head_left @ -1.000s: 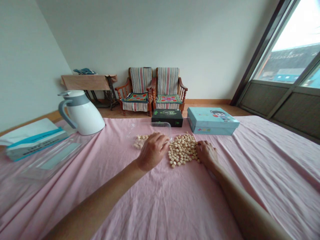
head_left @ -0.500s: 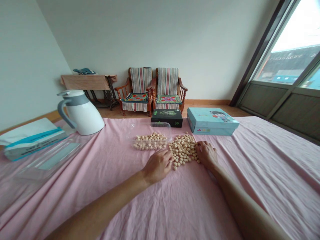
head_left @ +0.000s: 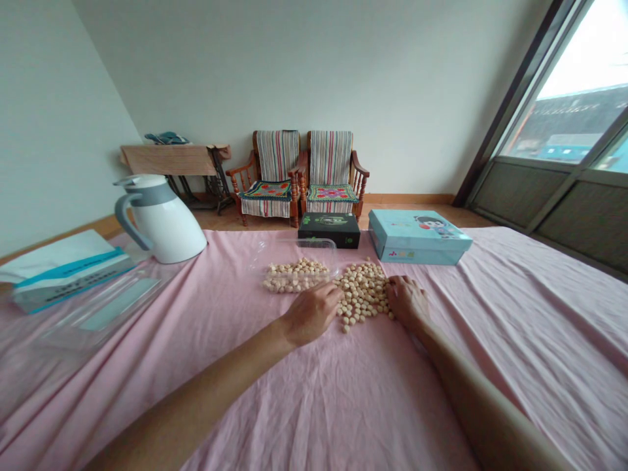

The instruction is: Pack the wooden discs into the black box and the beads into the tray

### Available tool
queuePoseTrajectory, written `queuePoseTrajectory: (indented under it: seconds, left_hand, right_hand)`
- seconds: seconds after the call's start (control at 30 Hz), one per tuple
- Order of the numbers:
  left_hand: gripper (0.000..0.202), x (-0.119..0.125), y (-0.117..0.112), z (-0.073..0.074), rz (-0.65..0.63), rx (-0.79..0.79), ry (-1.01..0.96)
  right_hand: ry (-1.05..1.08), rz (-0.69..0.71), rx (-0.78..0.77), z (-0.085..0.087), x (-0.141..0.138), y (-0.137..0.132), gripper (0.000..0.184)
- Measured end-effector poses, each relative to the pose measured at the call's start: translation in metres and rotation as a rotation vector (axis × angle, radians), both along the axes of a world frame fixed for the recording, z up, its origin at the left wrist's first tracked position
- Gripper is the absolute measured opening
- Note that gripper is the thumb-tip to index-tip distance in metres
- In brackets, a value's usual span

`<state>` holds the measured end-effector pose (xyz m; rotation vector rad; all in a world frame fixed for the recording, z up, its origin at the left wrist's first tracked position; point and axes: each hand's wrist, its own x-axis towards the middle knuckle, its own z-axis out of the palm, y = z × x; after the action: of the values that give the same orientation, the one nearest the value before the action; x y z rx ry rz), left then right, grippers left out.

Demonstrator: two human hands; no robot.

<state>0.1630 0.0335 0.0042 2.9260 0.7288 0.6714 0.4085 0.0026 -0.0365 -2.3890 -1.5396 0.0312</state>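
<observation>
A loose pile of small round beige pieces (head_left: 362,291), nut-like in look, lies on the pink cloth between my hands. My left hand (head_left: 316,311) is at the pile's left edge, its fingers curled together and their tips partly hidden; whatever may be in them does not show. On the pile's right edge rests my right hand (head_left: 408,299), palm down, with fingers bent a little and slightly apart. Just beyond my left hand stands a clear plastic container (head_left: 256,258) with more of the same beige pieces in it.
Behind the pile are a black box (head_left: 328,230) and a light blue box (head_left: 417,239). A white and grey jug (head_left: 171,226) stands on the left, near a tissue pack (head_left: 73,275) and a clear plastic lid (head_left: 120,304). Two wooden chairs (head_left: 331,160) are beyond the table.
My left hand has shifted slightly up and to the right along the pile's edge. My right hand stays almost in place. The whole view has moved a little.
</observation>
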Motion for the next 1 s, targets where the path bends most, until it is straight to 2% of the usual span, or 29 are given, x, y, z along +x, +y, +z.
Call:
queuePoseTrajectory:
  seconds: [0.07, 0.13, 0.27, 0.4, 0.47, 0.53, 0.6, 0.67, 0.77, 0.87, 0.93, 1.0]
  left_hand:
    - [0.013, 0.004, -0.004, -0.015, 0.042, -0.064, 0.079]
    - [0.014, 0.006, -0.004, -0.023, 0.098, -0.103, 0.091]
    - [0.016, 0.004, -0.004, -0.027, 0.144, -0.133, 0.068]
    - [0.013, 0.001, -0.007, -0.025, 0.090, -0.157, 0.073]
    - [0.012, -0.001, -0.008, -0.018, 0.058, -0.148, 0.055]
    - [0.010, -0.004, -0.005, -0.003, 0.062, -0.099, -0.007]
    - [0.008, -0.008, 0.002, 0.017, 0.117, -0.007, -0.112]
    - [0.007, -0.012, 0.012, 0.037, 0.224, 0.119, -0.255]
    - [0.011, -0.015, 0.019, 0.052, 0.298, 0.242, -0.387]
    - [0.008, -0.011, 0.014, 0.040, 0.161, 0.194, -0.287]
    - [0.009, -0.005, 0.006, 0.023, 0.049, 0.106, -0.112]
    - [0.010, 0.001, 0.000, 0.004, 0.024, 0.022, 0.029]
  right_hand:
    - [0.005, 0.000, -0.005, -0.001, 0.001, 0.000, 0.035]
    - [0.012, 0.004, 0.002, -0.003, 0.002, 0.001, 0.035]
    - [0.007, 0.008, 0.025, -0.006, 0.003, 0.002, 0.034]
    - [-0.001, 0.010, 0.026, -0.006, 0.003, 0.001, 0.034]
    - [-0.001, 0.013, 0.031, -0.005, 0.003, 0.001, 0.034]
    - [0.001, 0.014, 0.028, -0.004, 0.002, 0.000, 0.034]
    - [-0.001, 0.013, 0.020, -0.002, 0.001, 0.000, 0.034]
    - [-0.002, 0.015, 0.017, -0.001, 0.001, 0.000, 0.034]
    - [0.009, 0.008, 0.017, -0.001, 0.001, 0.000, 0.034]
    - [0.010, 0.008, 0.016, -0.002, 0.001, 0.000, 0.034]
    - [0.002, 0.014, 0.018, -0.002, 0.001, 0.000, 0.034]
    - [-0.003, 0.013, 0.020, -0.002, 0.001, 0.000, 0.034]
